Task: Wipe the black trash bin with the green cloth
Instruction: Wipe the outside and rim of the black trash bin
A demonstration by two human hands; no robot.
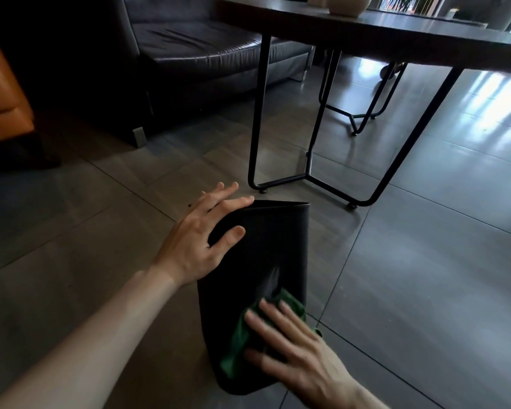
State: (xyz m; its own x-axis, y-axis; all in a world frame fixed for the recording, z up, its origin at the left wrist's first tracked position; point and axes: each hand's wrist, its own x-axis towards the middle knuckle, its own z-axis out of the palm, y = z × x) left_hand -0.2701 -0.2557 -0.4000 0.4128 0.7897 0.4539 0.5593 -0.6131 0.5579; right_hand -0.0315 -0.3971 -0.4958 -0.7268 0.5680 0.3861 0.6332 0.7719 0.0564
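The black trash bin lies tipped over on the tiled floor, its long side facing up. My left hand rests on the bin's far upper-left part, fingers spread over the edge, thumb on the black surface. My right hand presses the green cloth flat against the near end of the bin. The cloth shows under and around my fingers; the hand is slightly blurred. The bin's opening cannot be seen.
A dark table on thin black metal legs stands just beyond the bin, with a pale vase on it. A black leather sofa sits behind, an orange seat at far left. Grey floor tiles stretch right.
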